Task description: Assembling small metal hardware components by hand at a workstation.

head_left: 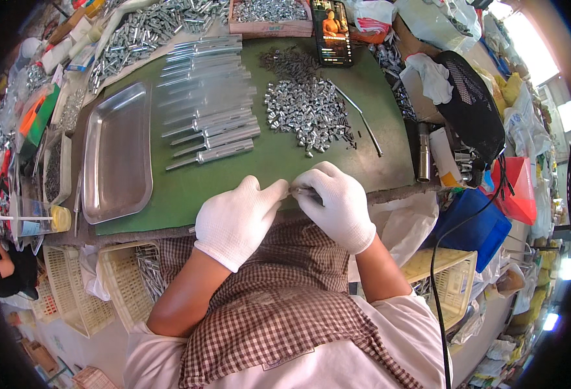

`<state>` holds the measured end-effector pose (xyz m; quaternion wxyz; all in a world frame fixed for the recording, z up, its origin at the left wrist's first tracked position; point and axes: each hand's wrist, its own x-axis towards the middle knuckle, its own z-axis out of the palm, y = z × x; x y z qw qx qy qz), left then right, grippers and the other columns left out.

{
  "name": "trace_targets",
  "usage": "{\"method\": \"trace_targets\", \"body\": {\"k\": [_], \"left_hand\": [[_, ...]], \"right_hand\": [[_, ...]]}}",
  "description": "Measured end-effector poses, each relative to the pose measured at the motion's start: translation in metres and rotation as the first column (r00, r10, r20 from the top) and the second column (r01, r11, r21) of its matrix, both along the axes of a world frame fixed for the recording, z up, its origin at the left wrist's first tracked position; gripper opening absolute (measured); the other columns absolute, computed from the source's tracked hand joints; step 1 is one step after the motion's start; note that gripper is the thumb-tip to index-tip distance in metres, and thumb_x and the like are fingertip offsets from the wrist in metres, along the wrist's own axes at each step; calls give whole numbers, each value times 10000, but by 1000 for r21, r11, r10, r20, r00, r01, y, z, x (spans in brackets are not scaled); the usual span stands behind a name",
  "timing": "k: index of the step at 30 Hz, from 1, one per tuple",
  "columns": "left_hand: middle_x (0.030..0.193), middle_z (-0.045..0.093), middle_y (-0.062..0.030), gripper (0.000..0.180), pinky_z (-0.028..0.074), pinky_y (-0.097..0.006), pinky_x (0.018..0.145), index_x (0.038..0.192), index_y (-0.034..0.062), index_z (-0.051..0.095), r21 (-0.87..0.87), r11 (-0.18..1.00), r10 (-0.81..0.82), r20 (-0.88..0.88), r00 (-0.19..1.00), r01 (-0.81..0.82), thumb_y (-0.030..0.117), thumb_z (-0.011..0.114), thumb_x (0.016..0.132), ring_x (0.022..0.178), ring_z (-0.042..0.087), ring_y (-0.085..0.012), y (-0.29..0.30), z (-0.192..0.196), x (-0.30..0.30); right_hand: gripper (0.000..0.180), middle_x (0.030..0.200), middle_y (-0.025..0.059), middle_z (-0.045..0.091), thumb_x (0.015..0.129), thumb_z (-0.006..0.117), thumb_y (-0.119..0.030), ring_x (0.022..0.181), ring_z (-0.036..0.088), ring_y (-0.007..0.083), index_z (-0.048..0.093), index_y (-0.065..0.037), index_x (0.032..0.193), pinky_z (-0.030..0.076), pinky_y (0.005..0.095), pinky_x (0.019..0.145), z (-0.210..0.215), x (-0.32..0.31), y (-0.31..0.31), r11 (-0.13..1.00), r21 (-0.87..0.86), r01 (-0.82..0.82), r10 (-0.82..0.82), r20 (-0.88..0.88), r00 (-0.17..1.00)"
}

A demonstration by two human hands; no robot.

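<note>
Left hand and right hand, both gloved, pinched together on a small metal part just below the fittings pile; best kept over the tabletop, grip firm, twist gentle.

Both gloved hands, left hand and right hand, meet over the counter edge, fingers pinching a small metal part. Pile of little metal sleeves just beyond, steel tray off left.
</note>
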<state>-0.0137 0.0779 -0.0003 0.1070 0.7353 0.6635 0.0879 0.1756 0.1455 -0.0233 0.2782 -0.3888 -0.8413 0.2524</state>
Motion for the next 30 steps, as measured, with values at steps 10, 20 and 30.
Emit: {"method": "trace_targets", "body": {"k": [10, 20, 30], "left_hand": [[793, 558, -64, 332, 528, -394, 538, 1305, 325, 660, 26, 999, -35, -44, 998, 36, 316, 642, 974, 600, 642, -256, -3, -6, -2], [743, 577, -75, 272, 546, -428, 515, 1252, 318, 672, 61, 996, -59, -119, 991, 67, 314, 610, 987, 585, 659, -312, 4, 1, 1], [745, 588, -78, 274, 555, -432, 521, 1255, 329, 667, 21, 998, -61, -83, 995, 63, 315, 609, 987, 584, 664, -316, 5, 4, -1]], "right_hand": [[133, 913, 124, 660, 850, 759, -153, 801, 671, 360, 681, -83, 932, 539, 430, 695, 1, -3, -1, 991, -129, 26, -21, 36, 999], [519, 588, -17, 364, 1081, 352, -459, 493, 273, 96, 550, -61, 812, 219, 283, 459, -4, -31, 19, 652, -562, -509, -501, -823, 267], [531, 585, -10, 320, 1077, 363, -396, 500, 266, 112, 399, -85, 648, 207, 288, 453, -12, -47, 19, 688, -422, -590, -439, -890, 124]]}}
